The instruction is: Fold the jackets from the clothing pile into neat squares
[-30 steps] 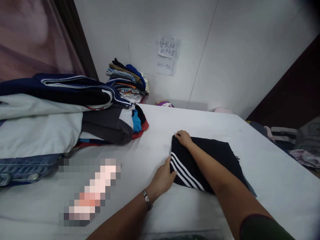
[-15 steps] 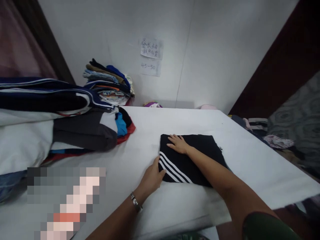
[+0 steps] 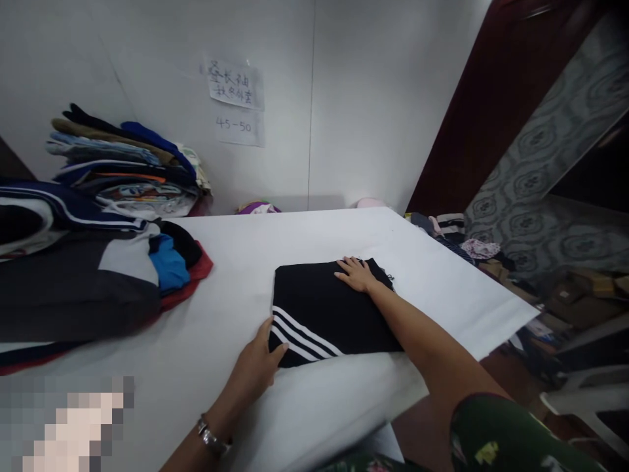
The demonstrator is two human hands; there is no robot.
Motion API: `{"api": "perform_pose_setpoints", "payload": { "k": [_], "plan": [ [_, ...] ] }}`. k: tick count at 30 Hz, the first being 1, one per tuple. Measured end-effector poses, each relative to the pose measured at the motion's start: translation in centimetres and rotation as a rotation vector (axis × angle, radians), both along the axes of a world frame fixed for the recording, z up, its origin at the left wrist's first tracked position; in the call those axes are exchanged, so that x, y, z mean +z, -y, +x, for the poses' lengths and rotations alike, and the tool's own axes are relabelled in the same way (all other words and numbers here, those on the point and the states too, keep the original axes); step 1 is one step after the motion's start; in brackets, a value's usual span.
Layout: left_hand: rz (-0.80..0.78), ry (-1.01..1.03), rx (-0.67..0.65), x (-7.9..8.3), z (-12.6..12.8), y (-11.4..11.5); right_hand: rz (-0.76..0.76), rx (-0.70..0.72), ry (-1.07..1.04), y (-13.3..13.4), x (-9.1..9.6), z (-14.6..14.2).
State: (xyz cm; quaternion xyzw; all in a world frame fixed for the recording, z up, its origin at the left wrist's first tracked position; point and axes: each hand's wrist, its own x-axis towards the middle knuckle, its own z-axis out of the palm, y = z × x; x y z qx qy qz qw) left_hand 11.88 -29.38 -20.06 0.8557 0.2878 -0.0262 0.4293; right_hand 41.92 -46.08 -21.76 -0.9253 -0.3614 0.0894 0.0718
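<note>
A folded black garment with three white diagonal stripes (image 3: 319, 301) lies flat on the white table, the stripes across its near left corner. My left hand (image 3: 260, 357) grips that corner, thumb on top and the other fingers at the left edge, partly hidden. On the garment's far right part my right hand (image 3: 354, 274) lies flat, palm down, fingers stretched out to the left. Dark strings stick out at the far right corner. My right forearm covers part of the garment's right side.
Piled clothes (image 3: 122, 170) stand at the back left, with a dark grey garment (image 3: 73, 288) and more clothing nearer. The white table (image 3: 236, 242) meets a wall with paper notes (image 3: 236, 98). Clothes and boxes lie beyond its right edge. A blurred patch covers the lower left.
The view has turned right, so the scene sits further left. My right hand has slid rightward across the garment. My left hand keeps its grip on the near left corner.
</note>
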Motion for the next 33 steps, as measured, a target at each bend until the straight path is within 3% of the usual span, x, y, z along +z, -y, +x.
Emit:
{"api": "perform_pose_setpoints", "payload": {
  "k": [6,10,13,18,21,25,28,33],
  "plan": [
    [-0.005,0.010,0.032,-0.3,0.1,-0.1,0.044,-0.005,-0.095,-0.2,1.7,-0.6],
    [-0.002,0.014,0.030,-0.5,0.2,-0.2,0.088,-0.069,0.031,2.0,2.9,-0.9],
    [0.020,-0.004,0.011,-0.2,0.2,-0.1,0.040,-0.178,0.112,4.3,2.4,-0.6],
    [0.014,0.009,0.004,-0.2,0.3,-0.1,0.073,-0.257,-0.028,6.5,1.2,0.5],
    [-0.019,0.023,0.033,-0.6,0.3,-0.2,0.314,-0.284,-0.134,7.5,1.7,1.0],
    [-0.044,0.050,0.048,-0.7,0.3,-0.2,0.733,-0.516,-0.205,11.0,1.9,-0.3],
    [-0.053,0.064,0.052,-0.3,0.3,0.0,0.925,-0.590,-0.299,14.1,0.8,-3.4],
    [-0.166,0.035,0.109,0.8,0.2,0.1,1.231,-0.649,-0.360,17.8,-1.2,-11.0]
  ]
}}
